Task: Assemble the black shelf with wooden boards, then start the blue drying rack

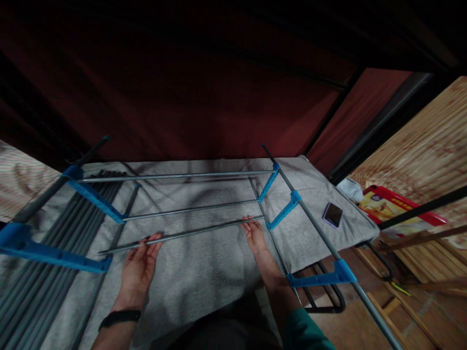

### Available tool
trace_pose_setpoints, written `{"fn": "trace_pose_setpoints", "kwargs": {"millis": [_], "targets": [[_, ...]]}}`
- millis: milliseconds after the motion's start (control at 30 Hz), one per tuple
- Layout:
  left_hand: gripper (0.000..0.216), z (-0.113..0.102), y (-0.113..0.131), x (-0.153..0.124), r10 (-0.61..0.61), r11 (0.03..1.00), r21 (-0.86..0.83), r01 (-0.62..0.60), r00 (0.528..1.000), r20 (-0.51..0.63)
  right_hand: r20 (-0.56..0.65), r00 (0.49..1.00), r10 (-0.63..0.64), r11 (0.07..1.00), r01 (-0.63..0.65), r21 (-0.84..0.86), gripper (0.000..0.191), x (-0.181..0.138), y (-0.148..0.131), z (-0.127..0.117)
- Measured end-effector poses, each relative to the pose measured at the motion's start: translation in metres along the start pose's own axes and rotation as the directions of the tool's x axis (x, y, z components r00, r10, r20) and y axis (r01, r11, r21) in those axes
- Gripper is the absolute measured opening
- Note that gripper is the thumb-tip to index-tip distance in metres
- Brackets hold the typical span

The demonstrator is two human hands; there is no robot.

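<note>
A thin grey metal tube (204,230) lies across both of my hands. My left hand (140,260) has its fingers curled under the tube near its left end. Close to the tube's right end, my right hand (253,234) pinches it. Around them stands a partly assembled rack of grey tubes and blue plastic brackets. Two crossbars, an upper one (178,175) and a lower one (193,210), join its sides. The held tube's left end is near a blue bracket (54,253) on the left; its right end is close to a blue bracket (283,211) on the right.
Several loose grey tubes (47,272) lie side by side at the left on a grey blanket (219,272). A phone (332,215) rests on the blanket at the right. Beyond the edge are a red box (401,206) and a wooden stool (426,257). A dark red panel (204,107) rises behind.
</note>
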State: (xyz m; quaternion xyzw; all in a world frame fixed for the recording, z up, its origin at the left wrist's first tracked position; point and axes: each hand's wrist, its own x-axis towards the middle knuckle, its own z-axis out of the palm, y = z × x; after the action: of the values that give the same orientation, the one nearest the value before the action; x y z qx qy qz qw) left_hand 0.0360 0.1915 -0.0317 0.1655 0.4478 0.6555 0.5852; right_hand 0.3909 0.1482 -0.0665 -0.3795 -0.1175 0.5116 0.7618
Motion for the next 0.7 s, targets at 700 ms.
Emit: {"fn": "trace_pose_setpoints", "kwargs": {"millis": [700], "targets": [[0.016,0.013,0.001,-0.004,-0.010,0.999,0.049,0.016,0.992,-0.125,0.013,1.000,-0.013,1.000,0.013,0.017,0.010,-0.005,-0.003,0.005]]}}
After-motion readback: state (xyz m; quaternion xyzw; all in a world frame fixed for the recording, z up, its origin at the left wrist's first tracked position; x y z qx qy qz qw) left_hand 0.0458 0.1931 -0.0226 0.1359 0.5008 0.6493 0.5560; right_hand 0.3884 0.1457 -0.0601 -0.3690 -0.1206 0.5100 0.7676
